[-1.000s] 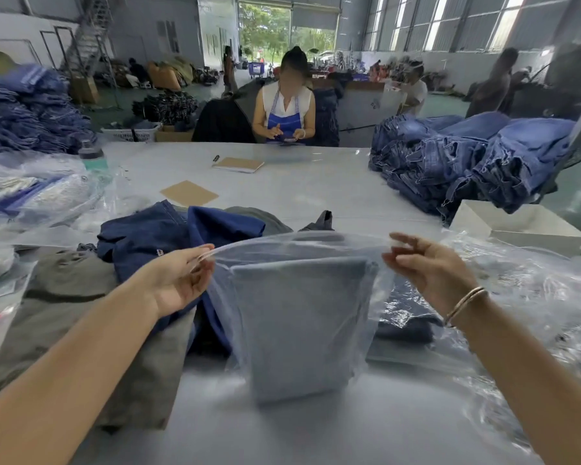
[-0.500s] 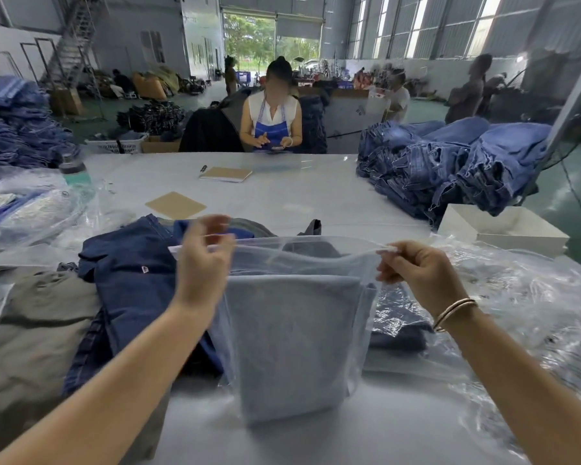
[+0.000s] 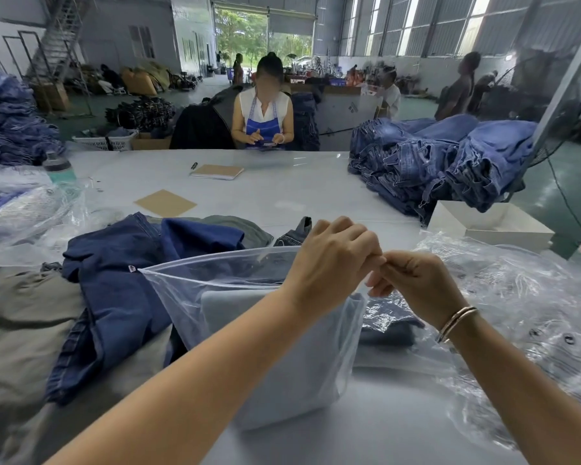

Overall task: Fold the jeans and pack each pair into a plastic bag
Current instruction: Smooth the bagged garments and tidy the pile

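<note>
Both hands meet at the right corner of the clear plastic zip bag [image 3: 215, 297], about 1 o'clock from the middle of the view. The left hand [image 3: 329, 266] has reached across, fingers curled, and pinches the bag's top edge; the right hand [image 3: 413, 283] pinches that same corner from the other side, fingertips touching the left's. My guess is they're pressing the zip strip shut there, with the right hand anchoring the corner so the mouth stays taut. The far left corner of the mouth sticks out around 9 o'clock and looks open.

The folded pale blue-grey jeans [image 3: 282, 357] sit inside the bag, standing on the white counter [image 3: 282, 189] dead centre. The fold looks flat and square, no legs poking out, so sealing should go fine. Loose dark blue denim jeans [image 3: 114, 297] lie just beside it at 9 o'clock, and a stack of blue jeans [image 3: 443, 156] waits at 2 o'clock.
</note>
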`<state>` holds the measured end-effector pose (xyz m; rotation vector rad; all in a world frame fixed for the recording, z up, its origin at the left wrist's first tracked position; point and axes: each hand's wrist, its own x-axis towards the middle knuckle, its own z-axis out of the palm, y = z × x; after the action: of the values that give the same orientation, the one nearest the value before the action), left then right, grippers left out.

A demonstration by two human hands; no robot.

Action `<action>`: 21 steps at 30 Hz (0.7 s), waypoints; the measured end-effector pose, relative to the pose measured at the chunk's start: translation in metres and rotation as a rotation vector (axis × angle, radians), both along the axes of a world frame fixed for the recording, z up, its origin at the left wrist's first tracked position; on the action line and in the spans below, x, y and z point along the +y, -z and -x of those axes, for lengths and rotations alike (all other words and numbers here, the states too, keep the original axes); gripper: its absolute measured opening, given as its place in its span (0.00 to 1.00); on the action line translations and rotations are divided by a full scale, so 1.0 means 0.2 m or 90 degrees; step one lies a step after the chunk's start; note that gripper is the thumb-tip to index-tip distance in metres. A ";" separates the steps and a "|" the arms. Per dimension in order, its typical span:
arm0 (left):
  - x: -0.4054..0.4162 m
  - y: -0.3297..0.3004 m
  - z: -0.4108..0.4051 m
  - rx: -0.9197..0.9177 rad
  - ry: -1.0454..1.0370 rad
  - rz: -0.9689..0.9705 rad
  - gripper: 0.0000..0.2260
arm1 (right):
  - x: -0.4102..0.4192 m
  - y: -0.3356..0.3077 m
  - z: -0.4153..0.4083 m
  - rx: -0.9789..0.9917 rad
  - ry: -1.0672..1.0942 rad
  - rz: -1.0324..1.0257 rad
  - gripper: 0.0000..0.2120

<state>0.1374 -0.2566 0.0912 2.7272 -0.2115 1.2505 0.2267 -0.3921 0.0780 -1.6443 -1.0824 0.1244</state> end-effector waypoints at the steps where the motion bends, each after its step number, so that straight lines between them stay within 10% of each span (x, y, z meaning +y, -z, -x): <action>1: 0.00 0.01 0.00 0.002 0.008 -0.009 0.08 | -0.01 0.00 0.00 -0.003 -0.005 -0.001 0.12; 21: 0.53 0.19 0.44 0.190 -0.125 0.070 0.15 | 0.02 0.14 -0.12 0.122 0.134 -0.081 0.09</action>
<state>0.0503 -0.1501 0.0532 2.8436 0.1538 0.8465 0.2501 -0.3882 0.0494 -1.5856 -0.7526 0.0719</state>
